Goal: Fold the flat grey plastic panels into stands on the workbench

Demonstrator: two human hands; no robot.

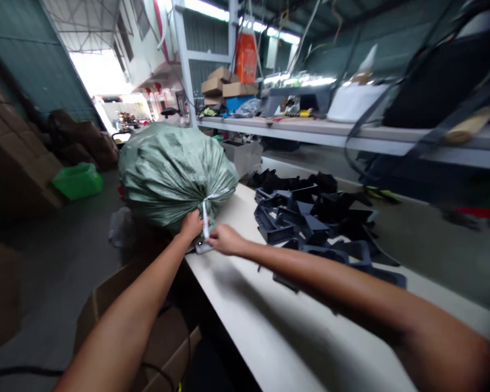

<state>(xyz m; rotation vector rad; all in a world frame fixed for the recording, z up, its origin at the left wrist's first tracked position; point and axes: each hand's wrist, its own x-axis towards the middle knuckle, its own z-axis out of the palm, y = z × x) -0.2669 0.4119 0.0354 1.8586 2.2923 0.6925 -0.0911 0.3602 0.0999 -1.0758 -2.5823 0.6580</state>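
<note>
A large green woven sack [167, 166] rests at the far end of the white table [237, 299], its gathered neck facing me. A white tie [205, 218] runs round the neck and hangs down from it. My left hand [191, 224] is closed on the gathered neck, just left of the tie. Pinched in the fingers of my right hand [224, 239] is the lower end of the white tie. Just below both hands, a small grey object [204, 248] lies at the table edge; my right hand partly covers it.
Dark plastic parts [306, 218] are piled on the table to the right. Above them runs a shelf [269, 126] with boxes and a white container. An open cardboard box [163, 343] stands below left, and a green bin [77, 181] is on the floor.
</note>
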